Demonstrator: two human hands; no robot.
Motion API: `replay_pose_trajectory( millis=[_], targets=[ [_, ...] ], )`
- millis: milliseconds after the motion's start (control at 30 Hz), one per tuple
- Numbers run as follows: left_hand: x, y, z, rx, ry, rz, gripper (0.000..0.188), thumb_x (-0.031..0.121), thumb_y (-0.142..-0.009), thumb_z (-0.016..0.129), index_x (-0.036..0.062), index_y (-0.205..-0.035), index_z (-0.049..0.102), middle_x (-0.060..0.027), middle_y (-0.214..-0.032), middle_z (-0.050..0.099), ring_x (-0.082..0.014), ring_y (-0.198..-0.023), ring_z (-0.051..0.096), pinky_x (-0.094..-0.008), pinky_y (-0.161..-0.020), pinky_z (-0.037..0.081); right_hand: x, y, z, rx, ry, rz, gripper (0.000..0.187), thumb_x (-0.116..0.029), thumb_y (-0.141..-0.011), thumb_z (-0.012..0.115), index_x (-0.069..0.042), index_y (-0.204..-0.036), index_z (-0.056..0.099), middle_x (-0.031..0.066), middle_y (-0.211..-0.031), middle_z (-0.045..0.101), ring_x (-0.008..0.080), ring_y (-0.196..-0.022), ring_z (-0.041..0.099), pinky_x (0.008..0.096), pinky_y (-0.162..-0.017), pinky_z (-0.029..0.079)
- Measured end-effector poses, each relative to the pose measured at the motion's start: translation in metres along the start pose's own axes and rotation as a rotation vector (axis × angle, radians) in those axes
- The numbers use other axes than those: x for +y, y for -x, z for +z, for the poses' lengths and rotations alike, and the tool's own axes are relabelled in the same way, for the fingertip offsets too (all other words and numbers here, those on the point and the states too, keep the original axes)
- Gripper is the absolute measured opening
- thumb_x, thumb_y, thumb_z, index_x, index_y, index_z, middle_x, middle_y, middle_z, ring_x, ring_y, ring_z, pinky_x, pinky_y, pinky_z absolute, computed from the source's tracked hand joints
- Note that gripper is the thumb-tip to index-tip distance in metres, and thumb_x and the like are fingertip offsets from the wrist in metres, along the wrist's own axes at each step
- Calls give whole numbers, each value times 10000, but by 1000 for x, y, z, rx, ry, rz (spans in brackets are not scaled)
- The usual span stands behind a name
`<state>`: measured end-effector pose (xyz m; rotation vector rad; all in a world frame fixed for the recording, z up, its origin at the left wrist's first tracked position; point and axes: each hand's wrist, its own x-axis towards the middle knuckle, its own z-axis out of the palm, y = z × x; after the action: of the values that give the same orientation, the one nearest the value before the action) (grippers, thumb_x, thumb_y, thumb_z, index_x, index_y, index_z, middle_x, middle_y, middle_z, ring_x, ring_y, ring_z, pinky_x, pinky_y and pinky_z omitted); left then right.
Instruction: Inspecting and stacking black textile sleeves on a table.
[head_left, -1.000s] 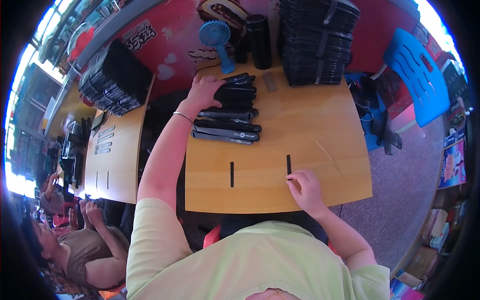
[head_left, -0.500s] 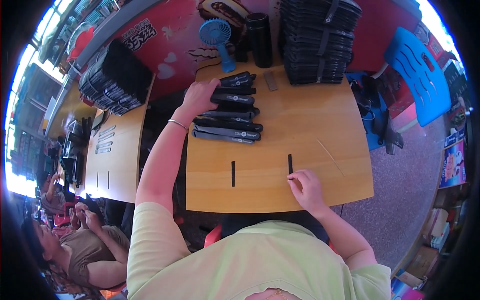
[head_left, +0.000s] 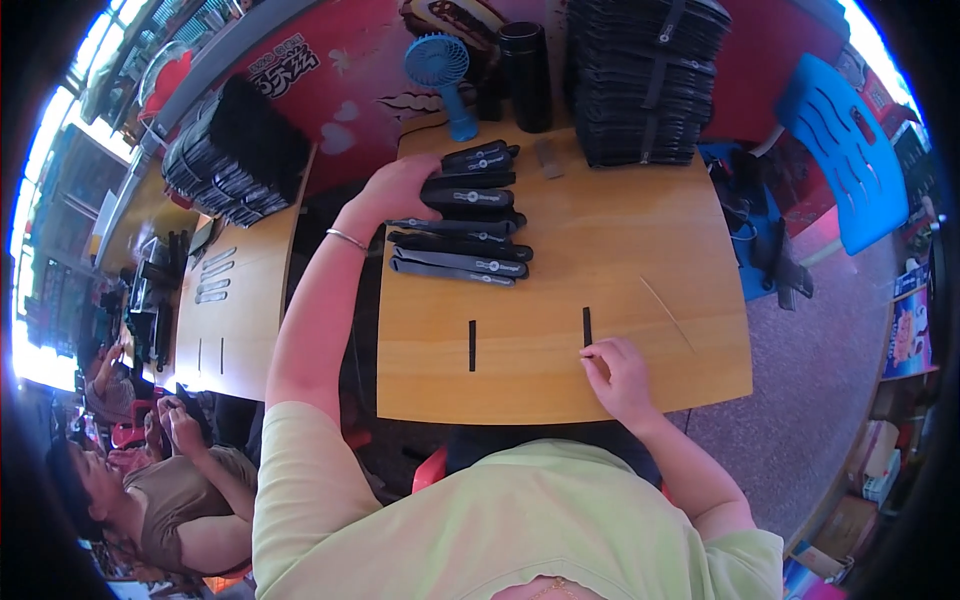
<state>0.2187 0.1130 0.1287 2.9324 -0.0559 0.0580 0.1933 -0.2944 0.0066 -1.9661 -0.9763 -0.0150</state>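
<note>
At the far left of the table, my left hand (head_left: 398, 190) curls over the left ends of a row of folded black bags (head_left: 478, 199) with pale printed labels. Its fingertips are partly hidden among them, around the middle of the far half of the row. Near the front edge, my right hand (head_left: 618, 374) holds thumb and forefinger pinched together at the near end of a thin black strip (head_left: 587, 326). Whatever is between those fingertips is too small to make out. A second black strip (head_left: 472, 346) lies to the left, roughly parallel to the first.
A thin stick (head_left: 667, 313) lies to the right on the wooden table (head_left: 560, 395). Along the back stand a blue fan (head_left: 438, 62), a black bottle (head_left: 526, 78) and a tall stack of black folded bags (head_left: 648, 85). A blue chair (head_left: 850, 150) is at right; another person (head_left: 180, 500) sits left.
The whole view has shifted slightly. My left hand stays at the bags' left ends with its fingers a little more spread; my right hand stays by the strip.
</note>
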Motion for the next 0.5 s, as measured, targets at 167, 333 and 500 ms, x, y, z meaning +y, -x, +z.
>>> replay_pose_trajectory(
  millis=[167, 333, 500],
  targets=[
    [2, -11, 10, -201, -131, -167, 628, 250, -569, 795, 52, -1109, 543, -177, -963, 641, -373, -945, 606, -424, -797, 484, -1, -1, 0, 7, 22, -5, 125, -36, -754, 679, -57, -866, 626, 105, -829, 615, 295, -803, 596, 377, -701, 475],
    [-9, -16, 5, -105, -87, -205, 660, 245, -578, 797, 56, -1165, 562, -182, -999, 659, -361, -962, 621, -410, -832, 491, 0, 0, 2, 14, 10, -8, 126, -35, -753, 680, -59, -865, 625, 99, -826, 612, 288, -793, 593, 379, -697, 472],
    [-20, -12, -11, -1, 18, -169, 711, 219, -581, 801, -10, -1201, 539, -213, -1025, 652, -329, -983, 631, -371, -869, 483, 0, -1, 1, 16, 3, -9, 123, -32, -755, 675, -56, -862, 620, 99, -824, 608, 289, -790, 591, 378, -695, 471]
  ],
)
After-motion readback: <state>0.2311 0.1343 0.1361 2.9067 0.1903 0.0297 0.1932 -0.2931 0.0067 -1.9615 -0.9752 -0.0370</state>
